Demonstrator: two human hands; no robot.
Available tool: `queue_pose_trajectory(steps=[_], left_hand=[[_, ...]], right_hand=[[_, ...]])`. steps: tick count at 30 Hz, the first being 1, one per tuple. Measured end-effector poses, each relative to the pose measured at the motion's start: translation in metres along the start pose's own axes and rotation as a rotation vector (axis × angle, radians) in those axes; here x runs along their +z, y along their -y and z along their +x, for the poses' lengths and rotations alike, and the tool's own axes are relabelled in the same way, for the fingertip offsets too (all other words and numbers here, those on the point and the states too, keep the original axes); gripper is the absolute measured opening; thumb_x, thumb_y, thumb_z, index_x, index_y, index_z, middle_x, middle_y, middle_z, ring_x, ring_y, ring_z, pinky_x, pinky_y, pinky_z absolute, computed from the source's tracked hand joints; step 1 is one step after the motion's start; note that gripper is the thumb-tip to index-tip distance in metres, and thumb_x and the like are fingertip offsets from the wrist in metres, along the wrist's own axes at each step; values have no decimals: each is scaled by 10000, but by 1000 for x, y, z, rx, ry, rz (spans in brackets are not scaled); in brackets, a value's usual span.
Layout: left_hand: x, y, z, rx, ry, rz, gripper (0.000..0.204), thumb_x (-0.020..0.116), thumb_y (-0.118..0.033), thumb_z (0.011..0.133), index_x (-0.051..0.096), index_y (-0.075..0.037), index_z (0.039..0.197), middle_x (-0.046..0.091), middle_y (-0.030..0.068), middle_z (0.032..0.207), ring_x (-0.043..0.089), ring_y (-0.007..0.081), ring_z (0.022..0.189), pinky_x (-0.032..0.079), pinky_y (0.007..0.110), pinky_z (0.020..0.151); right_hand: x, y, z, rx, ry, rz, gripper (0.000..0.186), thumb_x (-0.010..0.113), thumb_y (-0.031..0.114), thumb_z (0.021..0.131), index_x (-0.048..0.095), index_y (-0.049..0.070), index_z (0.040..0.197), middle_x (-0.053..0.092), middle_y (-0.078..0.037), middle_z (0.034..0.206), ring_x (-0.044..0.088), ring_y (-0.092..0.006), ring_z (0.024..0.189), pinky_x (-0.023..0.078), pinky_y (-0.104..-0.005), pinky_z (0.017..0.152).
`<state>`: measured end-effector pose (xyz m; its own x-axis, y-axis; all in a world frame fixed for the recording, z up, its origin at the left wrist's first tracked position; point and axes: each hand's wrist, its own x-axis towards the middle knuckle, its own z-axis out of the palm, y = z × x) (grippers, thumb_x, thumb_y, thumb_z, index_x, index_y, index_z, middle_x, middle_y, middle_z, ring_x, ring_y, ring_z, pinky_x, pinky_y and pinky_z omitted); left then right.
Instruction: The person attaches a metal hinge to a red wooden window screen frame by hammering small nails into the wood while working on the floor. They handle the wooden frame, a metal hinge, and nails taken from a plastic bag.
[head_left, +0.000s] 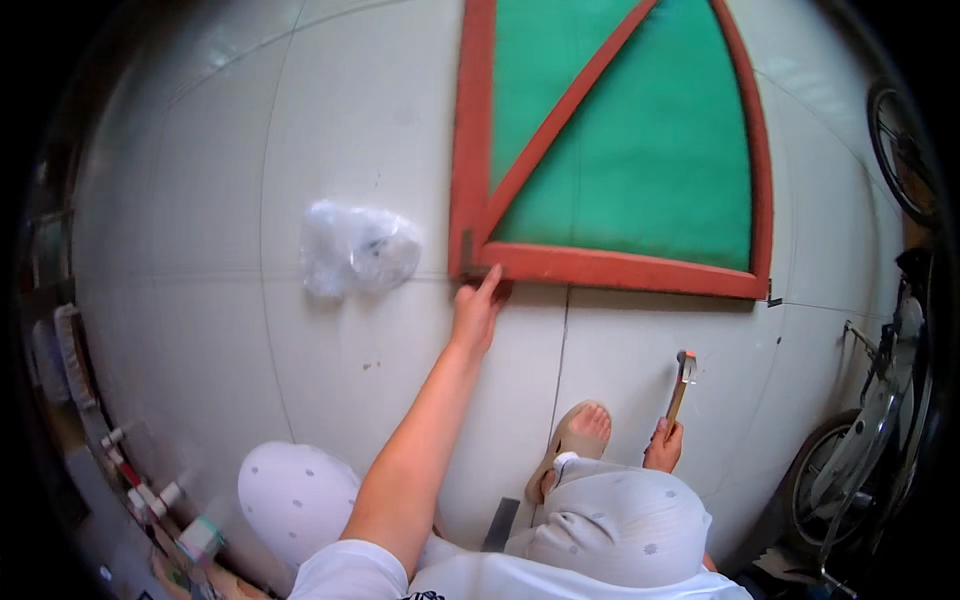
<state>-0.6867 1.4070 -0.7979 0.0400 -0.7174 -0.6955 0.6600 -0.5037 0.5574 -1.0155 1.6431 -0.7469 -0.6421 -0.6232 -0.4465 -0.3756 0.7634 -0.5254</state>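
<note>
Frame: a red wooden frame (pixel 610 266) backed with green mesh (pixel 640 150) is laid flat on the pale tiled floor (pixel 330 130), filling the 12 to 2 o'clock part of the view.
Frame corner: the lower left corner (pixel 470 262) is found just past 12 o'clock from the picture's middle; a small dark fitting is seen there, too small to be identified.
Long axis: the bottom rail is run from 9 toward 3 o'clock, dipping slightly to the right; a diagonal brace is run up from the corner toward 1 o'clock.
Left hand (pixel 476 312): it is stretched out with loose, open fingers, the fingertips being pressed to the corner from 6 o'clock; nothing is gripped.
Right hand (pixel 663 446): it is closed around the handle of a hammer (pixel 682 380), the head being pointed toward 12 o'clock, well apart from the rail.
Nearer hand: the left is at the corner; the right lies at 4 o'clock from it.
Foot: a sandalled foot (pixel 572 440) is set between the two hands.
Bag: a crumpled clear plastic bag (pixel 355 248) is lying at 9 o'clock from the corner.
</note>
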Motion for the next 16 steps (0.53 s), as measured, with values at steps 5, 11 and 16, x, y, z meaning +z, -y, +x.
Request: queue_pose_trajectory(steps=[5, 11, 16], left_hand=[[13, 49, 10, -18, 99, -352, 208, 608, -266, 910, 595, -90, 1021, 610, 28, 938, 574, 172, 894, 461, 336, 854], [-42, 23, 16, -7, 47, -372, 375, 642, -346, 876, 572, -89, 1140, 594, 40, 1098, 526, 194, 1051, 387, 367, 962], [-32, 8, 6, -256, 78, -457, 886, 672, -596, 748, 305, -118, 1397, 425, 52, 1348, 447, 294, 1171, 212, 433, 1101]], right_hand=[[-42, -47, 22, 133, -289, -366, 380, 482, 407, 924, 470, 51, 1054, 593, -207, 878, 583, -368, 802, 445, -479, 717], [36, -40, 21, 180, -197, -221, 398, 521, 365, 900, 424, 40, 1108, 608, -239, 941, 586, -429, 880, 448, -494, 758], [32, -46, 23, 233, -161, -155, 445, 547, 386, 886, 407, 37, 1123, 604, -236, 984, 589, -415, 911, 447, -479, 794]])
